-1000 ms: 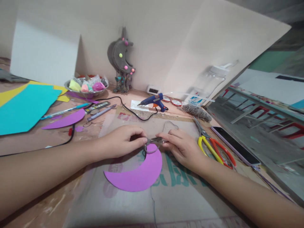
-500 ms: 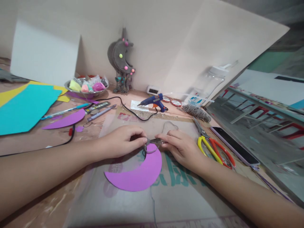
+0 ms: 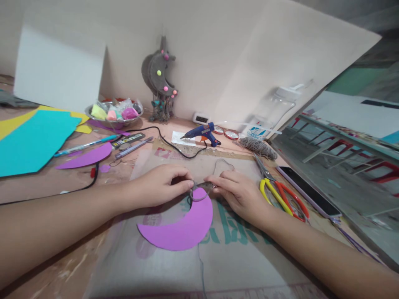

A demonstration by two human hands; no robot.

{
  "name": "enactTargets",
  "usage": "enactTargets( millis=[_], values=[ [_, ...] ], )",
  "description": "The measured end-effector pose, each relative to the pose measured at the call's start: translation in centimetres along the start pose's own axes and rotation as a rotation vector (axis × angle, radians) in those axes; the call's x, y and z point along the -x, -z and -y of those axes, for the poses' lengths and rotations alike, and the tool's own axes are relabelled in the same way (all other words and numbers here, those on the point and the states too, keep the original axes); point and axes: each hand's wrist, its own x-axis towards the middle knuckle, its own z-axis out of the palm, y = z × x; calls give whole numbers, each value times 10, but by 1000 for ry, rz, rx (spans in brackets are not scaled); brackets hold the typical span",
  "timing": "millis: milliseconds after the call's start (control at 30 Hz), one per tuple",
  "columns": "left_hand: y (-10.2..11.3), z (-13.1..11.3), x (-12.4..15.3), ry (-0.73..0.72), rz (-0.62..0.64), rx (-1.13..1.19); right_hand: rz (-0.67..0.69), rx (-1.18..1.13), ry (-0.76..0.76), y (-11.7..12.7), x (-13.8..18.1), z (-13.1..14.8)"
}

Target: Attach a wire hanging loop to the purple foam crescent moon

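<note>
One purple crescent point(image 3: 190, 228), lower tip leftward, long axis aslant; left fingers point(image 3: 184, 185), right fingers point(image 3: 218, 182) pinched on gray cord point(image 3: 205, 185).

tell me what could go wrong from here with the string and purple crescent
The gray string loops over the upper end of the purple crescent, so it might snag or bend it.
The scissors lie close beside the right forearm, which could knock them.

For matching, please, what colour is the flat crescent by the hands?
The flat crescent is purple, head view.
</note>
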Motion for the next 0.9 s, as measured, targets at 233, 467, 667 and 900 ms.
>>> enactTargets(
  millis=[233,467,667,900],
  values=[
    [0,1,0,11,2,15,19,-20,-24,-1,4,-3],
    [0,1,0,9,1,23,27,-28,-28,-2,3,-3],
    [0,1,0,20,6,4,21,-9,-21,-2,3,-3],
    [0,1,0,9,4,3,10,-12,-13,-2,2,-3]
  ],
)
